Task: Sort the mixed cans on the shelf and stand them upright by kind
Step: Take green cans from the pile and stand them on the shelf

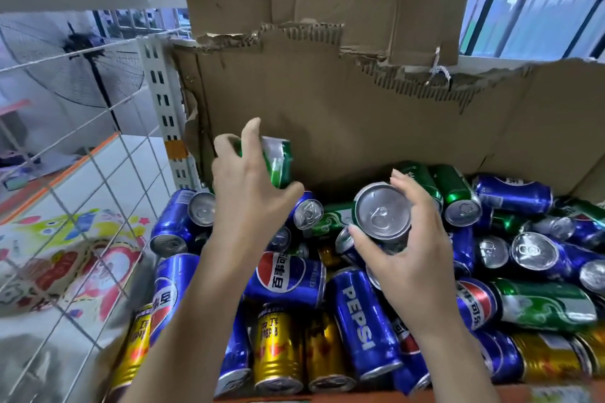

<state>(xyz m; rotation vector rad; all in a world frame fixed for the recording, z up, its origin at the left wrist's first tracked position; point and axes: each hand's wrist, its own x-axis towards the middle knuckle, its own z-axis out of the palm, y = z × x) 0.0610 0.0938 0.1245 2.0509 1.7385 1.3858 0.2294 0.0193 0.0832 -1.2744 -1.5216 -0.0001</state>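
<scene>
- Left hand point(248, 193) has its grip wrapped round a green aluminium can with a silver band point(278, 162), lifted clear of the heap up at about 10 o'clock, right in front of the torn brown cardboard backing point(360, 114). My guess is it's headed for the back left corner, which would make a sensible spot to start a green row.
- Right hand point(406, 249) is curled round a second can with its silver pull-tab lid facing the camera point(383, 210), near dead centre. Fingers on the far side, thumb on the near rim, so it's grasping, not just resting. Can't tell the colour since the lid and fingers hide the body (could be anything).
- The rest is still a jumble: blue Pepsi cans point(360, 317) lying every which way from 6 to 3 o'clock, gold-yellow cans with red print point(276, 347) along the near edge at 6–7, more green ones point(455, 188) at 1–2 o'clock.
- Nothing in the pile looks upright yet, so the sorting seems barely begun.
- White wire mesh side panel point(82, 180) at 9 o'clock fences the shelf in, presumably so loose cans don't roll off.
</scene>
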